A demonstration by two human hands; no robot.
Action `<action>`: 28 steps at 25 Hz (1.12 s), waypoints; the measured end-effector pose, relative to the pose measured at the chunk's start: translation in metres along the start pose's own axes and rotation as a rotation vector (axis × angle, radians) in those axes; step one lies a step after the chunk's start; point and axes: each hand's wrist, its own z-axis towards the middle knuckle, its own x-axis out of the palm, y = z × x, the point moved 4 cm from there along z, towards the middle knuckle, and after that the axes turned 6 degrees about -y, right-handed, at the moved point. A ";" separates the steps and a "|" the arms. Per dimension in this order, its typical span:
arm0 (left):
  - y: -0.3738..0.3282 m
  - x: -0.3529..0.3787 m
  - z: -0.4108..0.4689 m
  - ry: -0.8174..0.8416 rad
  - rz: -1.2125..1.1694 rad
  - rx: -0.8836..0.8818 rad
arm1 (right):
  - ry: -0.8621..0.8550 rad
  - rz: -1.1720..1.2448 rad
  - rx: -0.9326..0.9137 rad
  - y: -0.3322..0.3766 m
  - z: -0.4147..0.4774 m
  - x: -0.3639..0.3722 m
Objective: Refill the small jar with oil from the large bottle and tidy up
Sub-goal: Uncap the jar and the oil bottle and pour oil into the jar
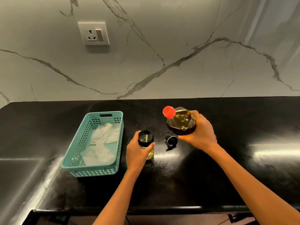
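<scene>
Left hand (138,151) around jar (146,142) (half hidden)

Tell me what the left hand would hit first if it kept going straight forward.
The left hand already grips the small black-rimmed glass jar; past it, the way looks free up to the marble wall, though depth is unclear.

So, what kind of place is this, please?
Most likely a home kitchen. A polished black countertop meets a marble-look wall with a power socket, and the hands hold a large oil bottle and a small jar beside a teal basket.
</scene>
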 end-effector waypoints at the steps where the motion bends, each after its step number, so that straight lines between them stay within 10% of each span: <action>1: 0.001 0.000 0.001 0.007 0.008 0.010 | 0.036 -0.072 -0.053 0.004 0.001 0.002; 28: 0.007 -0.015 0.000 0.150 -0.130 0.033 | 0.065 -0.666 -0.516 0.019 0.021 0.025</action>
